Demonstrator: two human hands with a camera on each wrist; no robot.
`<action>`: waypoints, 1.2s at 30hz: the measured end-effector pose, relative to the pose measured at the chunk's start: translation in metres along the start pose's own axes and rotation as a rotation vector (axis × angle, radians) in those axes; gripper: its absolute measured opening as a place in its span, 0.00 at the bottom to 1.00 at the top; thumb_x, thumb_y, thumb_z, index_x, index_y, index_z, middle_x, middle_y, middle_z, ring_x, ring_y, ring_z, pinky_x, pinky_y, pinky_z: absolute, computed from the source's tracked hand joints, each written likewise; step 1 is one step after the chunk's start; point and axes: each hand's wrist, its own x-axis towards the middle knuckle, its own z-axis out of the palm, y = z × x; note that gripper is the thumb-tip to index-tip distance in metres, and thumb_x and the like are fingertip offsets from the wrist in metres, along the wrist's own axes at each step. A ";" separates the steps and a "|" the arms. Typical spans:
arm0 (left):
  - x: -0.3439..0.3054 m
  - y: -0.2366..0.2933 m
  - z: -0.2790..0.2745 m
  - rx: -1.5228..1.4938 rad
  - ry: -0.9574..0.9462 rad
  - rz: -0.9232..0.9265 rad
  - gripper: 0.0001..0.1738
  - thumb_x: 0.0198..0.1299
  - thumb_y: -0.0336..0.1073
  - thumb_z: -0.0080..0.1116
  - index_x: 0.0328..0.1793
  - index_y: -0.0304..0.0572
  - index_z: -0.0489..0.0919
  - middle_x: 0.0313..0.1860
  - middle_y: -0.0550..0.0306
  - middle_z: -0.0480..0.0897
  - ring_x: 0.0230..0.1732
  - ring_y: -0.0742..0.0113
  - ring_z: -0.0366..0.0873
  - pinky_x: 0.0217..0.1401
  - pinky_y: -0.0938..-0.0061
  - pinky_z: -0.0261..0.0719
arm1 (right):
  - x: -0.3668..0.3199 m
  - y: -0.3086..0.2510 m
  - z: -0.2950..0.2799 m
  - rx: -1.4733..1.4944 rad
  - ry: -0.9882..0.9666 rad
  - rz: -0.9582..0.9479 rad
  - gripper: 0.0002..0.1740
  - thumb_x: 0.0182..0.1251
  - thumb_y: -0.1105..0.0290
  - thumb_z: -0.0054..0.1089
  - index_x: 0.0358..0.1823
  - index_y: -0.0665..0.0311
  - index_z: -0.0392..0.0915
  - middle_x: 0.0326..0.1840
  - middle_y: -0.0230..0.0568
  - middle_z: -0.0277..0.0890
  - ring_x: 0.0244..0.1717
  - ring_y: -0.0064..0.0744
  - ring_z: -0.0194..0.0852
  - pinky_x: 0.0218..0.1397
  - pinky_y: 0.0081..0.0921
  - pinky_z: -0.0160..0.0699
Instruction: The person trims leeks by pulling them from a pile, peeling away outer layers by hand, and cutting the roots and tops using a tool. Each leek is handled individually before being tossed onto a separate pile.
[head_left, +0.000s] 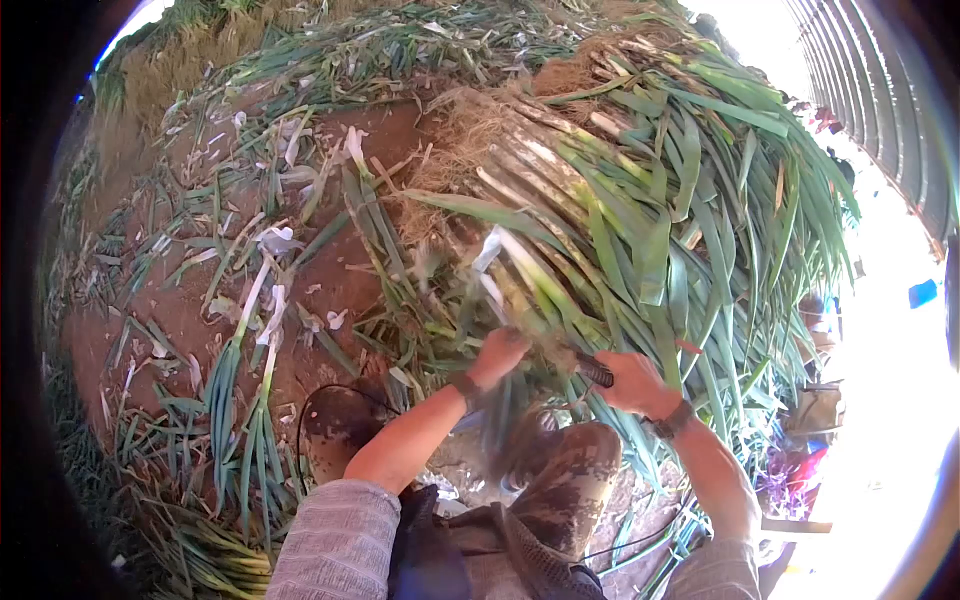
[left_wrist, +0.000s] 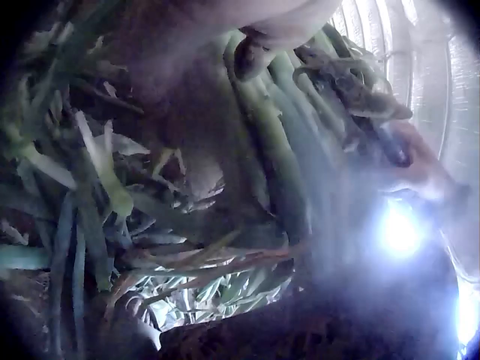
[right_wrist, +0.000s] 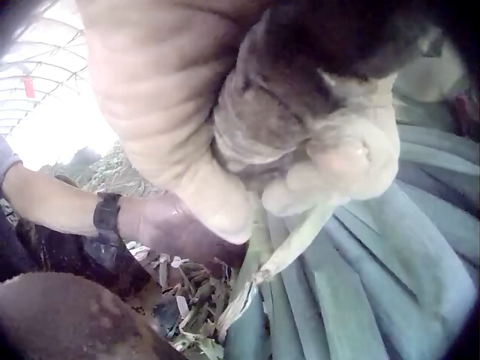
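Observation:
In the head view the left hand (head_left: 502,356) grips green onion stalks, blurred by motion, in front of the lap. Close on its right, the right hand (head_left: 636,386) is curled round a dark ribbed handle (head_left: 594,370); the tool's far end is blurred. Green stalks (left_wrist: 274,150) hang below the left hand in the left wrist view. Dark wrapping covers the handle (right_wrist: 259,112) inside the right hand's fingers in the right wrist view, with a pale leaf strip (right_wrist: 296,244) just below the fingertips. A large heap of long onions (head_left: 620,200) lies beyond both hands, roots toward the left.
Two trimmed onions (head_left: 245,300) lie on brown soil (head_left: 330,270) at the left among scattered leaf scraps. More onions (head_left: 215,560) lie at the bottom left. The person's patterned knees (head_left: 565,480) are just below the hands. A ribbed greenhouse wall (head_left: 880,90) curves at the upper right.

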 end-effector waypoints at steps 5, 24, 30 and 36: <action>-0.001 0.031 -0.006 -0.511 -0.200 -0.667 0.17 0.61 0.41 0.57 0.29 0.31 0.80 0.21 0.48 0.78 0.23 0.62 0.77 0.28 0.63 0.73 | -0.016 -0.002 -0.024 -0.059 -0.049 0.107 0.11 0.56 0.66 0.60 0.40 0.60 0.77 0.30 0.55 0.79 0.36 0.64 0.77 0.39 0.54 0.74; 0.039 0.103 -0.039 -0.423 0.237 -0.586 0.18 0.64 0.28 0.49 0.60 0.33 0.75 0.39 0.44 0.85 0.40 0.58 0.84 0.39 0.66 0.80 | 0.066 -0.036 -0.006 -0.045 -0.030 0.138 0.18 0.54 0.65 0.62 0.46 0.64 0.80 0.32 0.56 0.80 0.35 0.59 0.78 0.40 0.46 0.76; 0.041 0.072 -0.022 -0.659 0.249 -0.586 0.17 0.66 0.27 0.49 0.61 0.36 0.76 0.44 0.51 0.86 0.38 0.64 0.84 0.29 0.70 0.83 | 0.089 -0.039 -0.011 -0.003 -0.008 0.092 0.24 0.51 0.63 0.66 0.50 0.66 0.80 0.32 0.54 0.81 0.34 0.52 0.80 0.41 0.41 0.77; 0.045 0.050 -0.039 -0.940 0.045 -0.723 0.16 0.67 0.30 0.51 0.59 0.33 0.78 0.44 0.52 0.86 0.39 0.65 0.85 0.30 0.67 0.86 | 0.028 -0.036 -0.034 -0.068 -0.118 0.163 0.26 0.50 0.63 0.68 0.52 0.66 0.80 0.34 0.55 0.81 0.37 0.50 0.80 0.46 0.40 0.78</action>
